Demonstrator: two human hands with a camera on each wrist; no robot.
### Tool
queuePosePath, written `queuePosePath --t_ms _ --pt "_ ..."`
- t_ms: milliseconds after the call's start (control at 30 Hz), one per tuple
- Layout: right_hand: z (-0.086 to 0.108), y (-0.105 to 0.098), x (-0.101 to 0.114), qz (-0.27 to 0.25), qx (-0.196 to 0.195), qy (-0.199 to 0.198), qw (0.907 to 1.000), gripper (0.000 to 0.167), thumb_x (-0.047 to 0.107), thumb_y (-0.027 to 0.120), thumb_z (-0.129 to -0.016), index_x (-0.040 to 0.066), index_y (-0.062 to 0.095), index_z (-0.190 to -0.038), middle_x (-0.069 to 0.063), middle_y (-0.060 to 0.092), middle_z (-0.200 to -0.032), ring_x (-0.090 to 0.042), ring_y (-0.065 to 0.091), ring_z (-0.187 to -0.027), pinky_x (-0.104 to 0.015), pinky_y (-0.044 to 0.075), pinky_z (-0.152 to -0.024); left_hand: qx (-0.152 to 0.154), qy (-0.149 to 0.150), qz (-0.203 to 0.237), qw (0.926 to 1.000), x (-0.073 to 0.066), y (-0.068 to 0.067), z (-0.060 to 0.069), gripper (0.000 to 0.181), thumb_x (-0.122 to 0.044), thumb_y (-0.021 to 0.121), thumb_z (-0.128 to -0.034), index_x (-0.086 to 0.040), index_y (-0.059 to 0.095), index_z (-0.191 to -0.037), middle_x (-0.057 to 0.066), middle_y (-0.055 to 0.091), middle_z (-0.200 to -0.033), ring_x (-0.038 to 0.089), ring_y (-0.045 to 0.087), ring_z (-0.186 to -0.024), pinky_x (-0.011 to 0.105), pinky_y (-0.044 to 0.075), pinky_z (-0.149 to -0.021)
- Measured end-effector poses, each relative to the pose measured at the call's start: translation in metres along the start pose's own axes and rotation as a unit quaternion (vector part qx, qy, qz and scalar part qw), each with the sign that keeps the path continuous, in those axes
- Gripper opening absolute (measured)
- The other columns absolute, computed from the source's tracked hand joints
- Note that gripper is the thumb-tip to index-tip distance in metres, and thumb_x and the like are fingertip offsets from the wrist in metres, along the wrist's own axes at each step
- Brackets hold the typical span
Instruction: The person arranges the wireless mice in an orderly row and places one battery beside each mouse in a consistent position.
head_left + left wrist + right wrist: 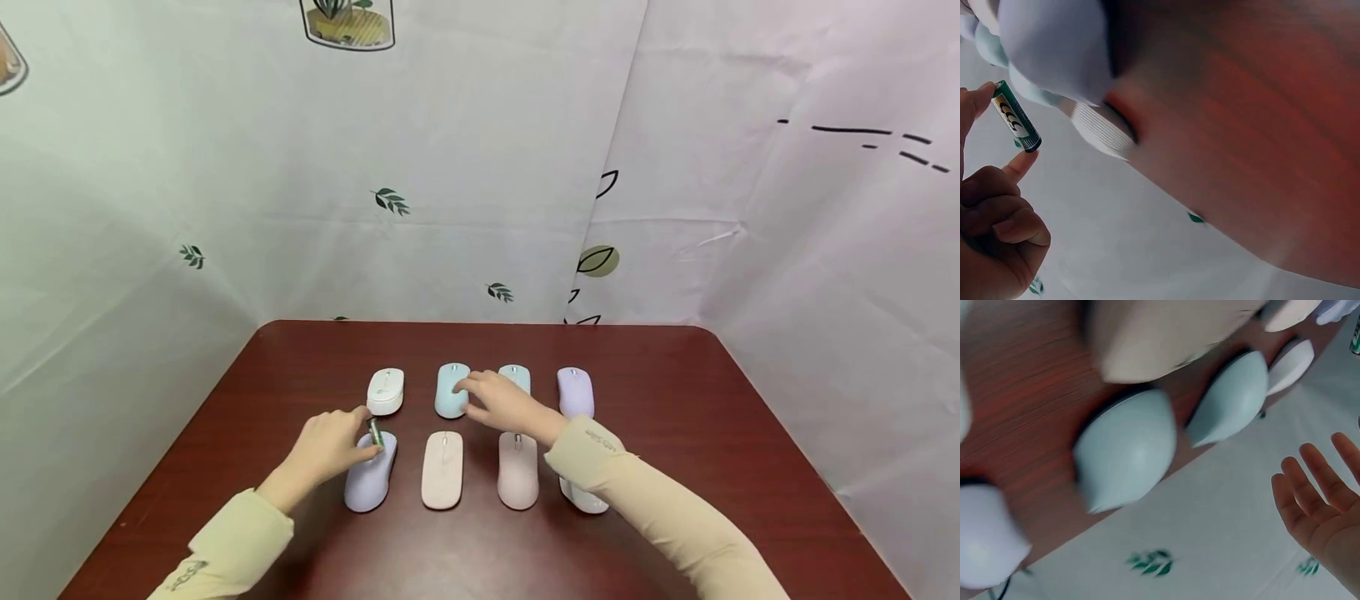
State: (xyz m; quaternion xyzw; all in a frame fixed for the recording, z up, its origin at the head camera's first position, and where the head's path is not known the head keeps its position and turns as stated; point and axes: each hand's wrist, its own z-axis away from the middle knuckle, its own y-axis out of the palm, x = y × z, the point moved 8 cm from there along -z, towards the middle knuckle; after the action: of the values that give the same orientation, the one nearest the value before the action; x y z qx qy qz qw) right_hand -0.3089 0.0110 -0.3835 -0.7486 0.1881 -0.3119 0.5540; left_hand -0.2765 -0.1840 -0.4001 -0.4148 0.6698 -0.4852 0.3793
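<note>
Above the lavender mouse (367,485) at the front left, my left hand (322,448) pinches a green AA-style battery (377,433) end to end between thumb and index finger. In the left wrist view the battery (1016,117) shows a dark label, and the other fingers are curled toward the palm. My right hand (512,405) hovers over the middle of the mice with its fingers extended and nothing in them. It partly covers one light blue mouse (516,375); its fingertips appear over another light blue mouse (450,400). The right wrist view shows that hand (1325,500) apart from the mice.
A white mouse (386,390) and a purple mouse (576,392) end the back row. In front lie a cream mouse (442,471), a pink mouse (518,479) and a white mouse (585,499) partly under my right sleeve. The dark red table (315,358) meets printed white cloth (465,250).
</note>
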Motion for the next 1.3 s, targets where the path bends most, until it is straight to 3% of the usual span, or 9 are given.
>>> queuePosePath --t_ms 233,400,600,867,1300 --pt "-0.037 0.026 0.019 -0.027 0.071 0.008 0.9971 0.033 0.021 0.056 -0.094 0.008 0.057 -0.125 -0.007 0.056 -0.127 -0.021 0.055 -0.117 -0.034 0.045 -0.097 0.012 -0.041 0.011 0.999 0.018 -0.004 0.023 0.04 -0.034 0.08 -0.0663 -0.008 0.063 -0.092 -0.001 0.052 -0.055 0.015 0.045 -0.048 0.032 0.037 -0.045" --pt "-0.069 0.04 0.028 -0.035 0.091 0.002 0.9952 0.035 0.016 0.054 -0.095 0.01 0.055 -0.129 -0.01 0.052 -0.134 -0.024 0.05 -0.124 -0.034 0.041 -0.103 0.017 -0.07 0.016 0.9973 0.026 -0.005 0.035 0.041 -0.037 0.079 -0.0667 -0.009 0.063 -0.093 -0.001 0.051 -0.054 0.016 0.044 -0.046 0.032 0.036 -0.044" --pt "-0.099 0.058 0.031 -0.013 0.131 0.011 0.9912 0.041 0.012 0.05 -0.095 0.013 0.05 -0.136 -0.013 0.041 -0.146 -0.023 0.036 -0.138 -0.034 0.039 -0.104 0.004 -0.07 0.019 0.9973 0.025 -0.009 0.042 0.04 -0.037 0.079 -0.0657 -0.009 0.063 -0.09 -0.001 0.05 -0.053 0.017 0.045 -0.046 0.033 0.036 -0.044" --pt "-0.11 0.082 0.016 0.01 0.202 0.063 0.9772 0.049 0.007 0.044 -0.097 0.021 0.04 -0.144 -0.011 0.029 -0.153 -0.022 0.033 -0.14 -0.031 0.037 -0.106 -0.005 -0.057 0.016 0.9982 0.013 -0.008 0.041 0.038 -0.035 0.08 -0.0644 -0.011 0.064 -0.088 0.0 0.052 -0.053 0.018 0.046 -0.045 0.032 0.037 -0.043" --pt "-0.118 0.086 0.025 0.043 0.207 0.069 0.9748 0.045 0.011 0.051 -0.094 0.019 0.049 -0.138 -0.002 0.049 -0.142 -0.017 0.04 -0.135 -0.026 0.033 -0.109 0.003 -0.069 0.016 0.9975 0.012 -0.006 0.044 0.037 -0.036 0.081 -0.0635 -0.011 0.067 -0.086 -0.006 0.047 -0.052 0.015 0.043 -0.047 0.032 0.035 -0.044"
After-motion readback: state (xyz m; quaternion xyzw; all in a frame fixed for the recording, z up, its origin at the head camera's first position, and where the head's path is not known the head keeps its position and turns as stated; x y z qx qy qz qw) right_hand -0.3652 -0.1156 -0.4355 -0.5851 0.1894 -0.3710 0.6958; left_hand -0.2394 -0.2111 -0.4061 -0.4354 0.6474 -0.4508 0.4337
